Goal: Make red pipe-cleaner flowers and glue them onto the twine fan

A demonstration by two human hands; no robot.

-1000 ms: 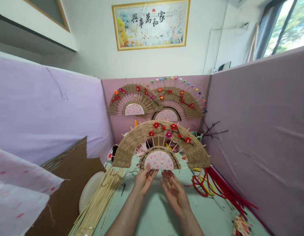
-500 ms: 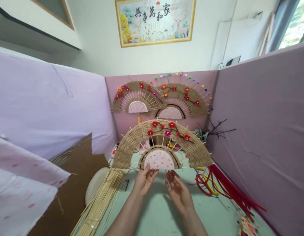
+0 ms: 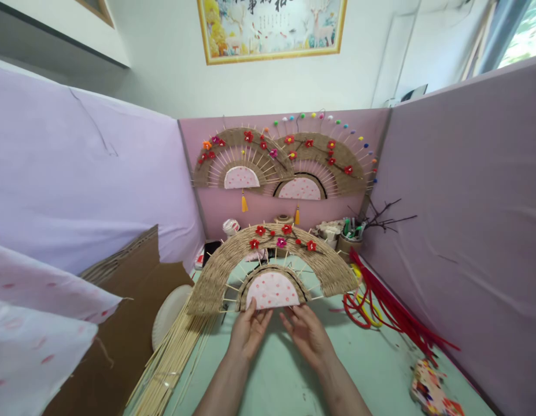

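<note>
A half-round woven fan [image 3: 215,274] stands upright in front of me, its left end lower. Thin sticks cross its open band, and red and magenta flowers lie along a dark twig near the top. Its inner half circle is pink spotted fabric [image 3: 274,290]. My left hand [image 3: 248,332] is closed on the bottom edge, thumb over the front and fingers beneath. Just right of it, my right hand [image 3: 306,334] is palm up, fingers apart, fingertips at the bottom edge; their exact contact is hard to see.
Two similar fans [image 3: 244,133] hang on the pink back panel [image 3: 268,205]. Pale sticks [image 3: 176,352] and brown cardboard [image 3: 120,312] lie left. Red pipe cleaners [image 3: 393,306] and yellow-handled scissors [image 3: 374,318] lie right. A pen holder [image 3: 350,242] stands behind.
The fan has tipped, its left end dropping, and shifted slightly left. My right hand has come up to its bottom edge; my left hand keeps its hold. The view has tilted down.
</note>
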